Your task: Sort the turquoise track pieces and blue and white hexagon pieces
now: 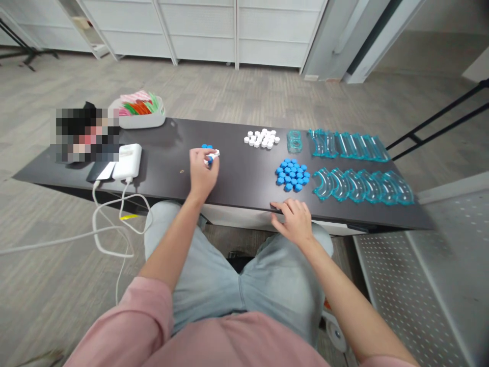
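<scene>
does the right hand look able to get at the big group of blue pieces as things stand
Probably yes: the right hand is at the table's near edge, close to the blue pieces, and nothing seems to stand between them.

Pink top (233, 339), elbow-length sleeves (132, 313); pale blue jeans (208, 285)

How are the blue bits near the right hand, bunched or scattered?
Bunched: the blue bits lie close together in one patch, beyond the right hand.
</scene>
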Available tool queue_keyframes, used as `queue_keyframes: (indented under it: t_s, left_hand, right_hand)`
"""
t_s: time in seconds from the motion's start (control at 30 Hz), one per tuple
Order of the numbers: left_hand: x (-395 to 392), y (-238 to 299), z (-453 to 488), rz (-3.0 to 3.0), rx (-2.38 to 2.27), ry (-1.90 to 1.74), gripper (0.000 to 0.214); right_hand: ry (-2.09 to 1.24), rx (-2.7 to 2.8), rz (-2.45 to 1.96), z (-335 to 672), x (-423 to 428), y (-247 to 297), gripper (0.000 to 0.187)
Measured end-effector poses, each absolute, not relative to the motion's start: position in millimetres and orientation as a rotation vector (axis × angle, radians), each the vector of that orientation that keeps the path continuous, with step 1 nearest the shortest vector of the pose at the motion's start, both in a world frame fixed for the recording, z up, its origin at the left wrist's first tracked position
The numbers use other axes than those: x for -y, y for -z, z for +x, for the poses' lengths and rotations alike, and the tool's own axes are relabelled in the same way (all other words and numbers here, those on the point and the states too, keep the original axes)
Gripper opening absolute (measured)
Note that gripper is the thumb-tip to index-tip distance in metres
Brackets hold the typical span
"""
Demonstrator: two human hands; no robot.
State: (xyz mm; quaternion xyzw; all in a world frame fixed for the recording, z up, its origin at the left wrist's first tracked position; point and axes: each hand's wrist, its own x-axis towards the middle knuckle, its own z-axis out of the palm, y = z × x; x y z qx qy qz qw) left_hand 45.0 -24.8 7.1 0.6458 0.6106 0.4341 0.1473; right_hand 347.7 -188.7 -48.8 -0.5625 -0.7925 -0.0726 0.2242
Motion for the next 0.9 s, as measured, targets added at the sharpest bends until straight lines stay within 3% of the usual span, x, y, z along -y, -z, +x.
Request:
queue_keyframes:
  t_s: [0.17,0.27,0.4,0.63,0.9]
  left_hand:
    - [-45,-14,-38,1.719,-2.001,-1.017,0.028]
    - [-86,-8,-54,1.709,-1.922,-0.702,0.031]
    - [-119,-1,-55,1.786,-1.898,-0.576,0.040]
    - [-116,-3,-57,2.031,-1.647,-0.508,0.037]
    - [-119,-1,-66,2.105,-1.428,-0.460,0.046]
  right_hand:
    - [0.155,2.215,-1.592,347,192,38,0.032]
    - [0.077,2.253,-1.631,340,194,23,0.033]
    - [-0.164,2.307,-1.670,307,171,-2,0.032]
    - [-0.380,2.288,-1.644,216,58,-7,0.060]
    - [-0.267,2.282,-1.715,211,19,0,0.051]
